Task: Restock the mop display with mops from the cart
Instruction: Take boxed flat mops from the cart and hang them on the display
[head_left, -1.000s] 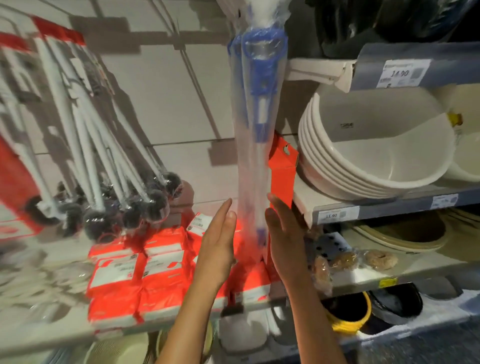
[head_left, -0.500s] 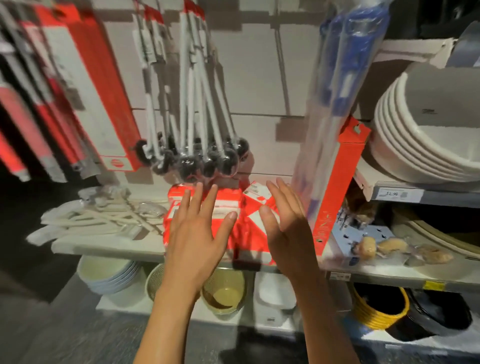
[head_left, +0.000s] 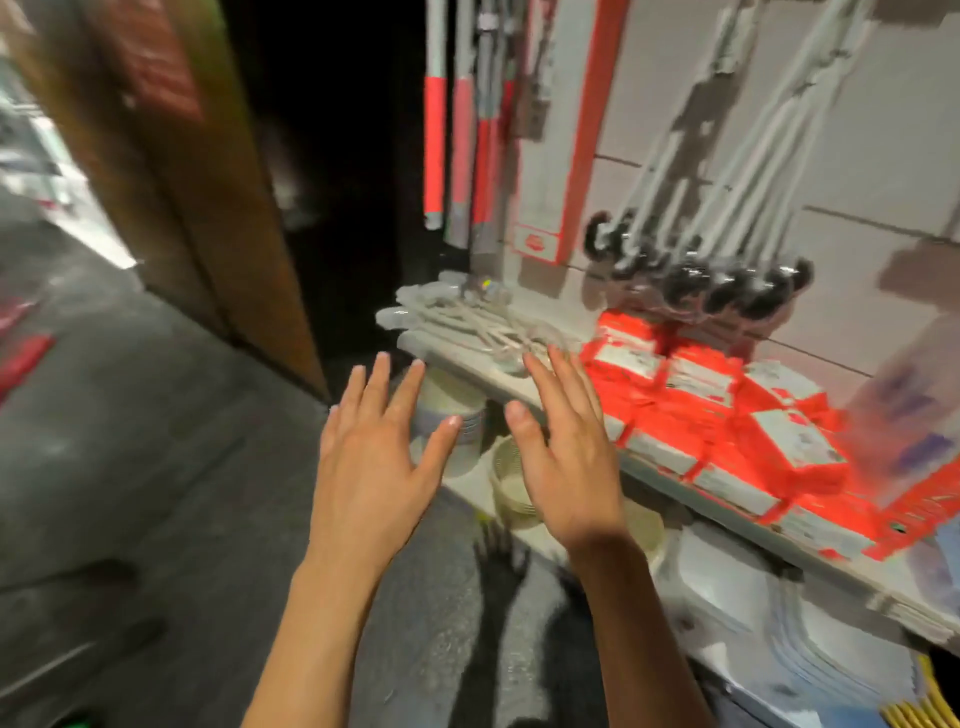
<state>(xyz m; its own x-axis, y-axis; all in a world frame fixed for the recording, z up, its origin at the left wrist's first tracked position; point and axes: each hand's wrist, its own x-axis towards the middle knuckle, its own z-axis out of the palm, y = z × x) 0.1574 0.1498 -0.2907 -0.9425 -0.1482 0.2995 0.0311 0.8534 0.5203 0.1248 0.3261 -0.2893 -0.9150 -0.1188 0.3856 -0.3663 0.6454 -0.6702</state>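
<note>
My left hand (head_left: 376, 462) and my right hand (head_left: 566, 452) hover side by side in front of the shelf edge, fingers spread and straight, holding nothing. Long red-and-grey handled items (head_left: 460, 156) hang on the wall display at the upper middle. White-handled brushes with black round heads (head_left: 727, 286) hang to their right. A blurred blue-and-clear wrapped mop (head_left: 904, 405) shows at the far right edge, beside its orange card (head_left: 930, 499). The whole view is motion-blurred. No cart is in view.
A grey shelf (head_left: 519, 387) carries red-and-white boxes (head_left: 711, 410) and clear-wrapped white utensils (head_left: 467, 322). Below it stand stacked plates (head_left: 452, 415), a woven basket (head_left: 511, 478) and white trays (head_left: 727, 587). A wooden panel (head_left: 197, 197) and grey floor (head_left: 130, 441) lie to the left.
The view has swung left, away from the wrapped blue mop and the white bowls. Both hands have let go of the mop's base and now hover open in front of the shelf.
</note>
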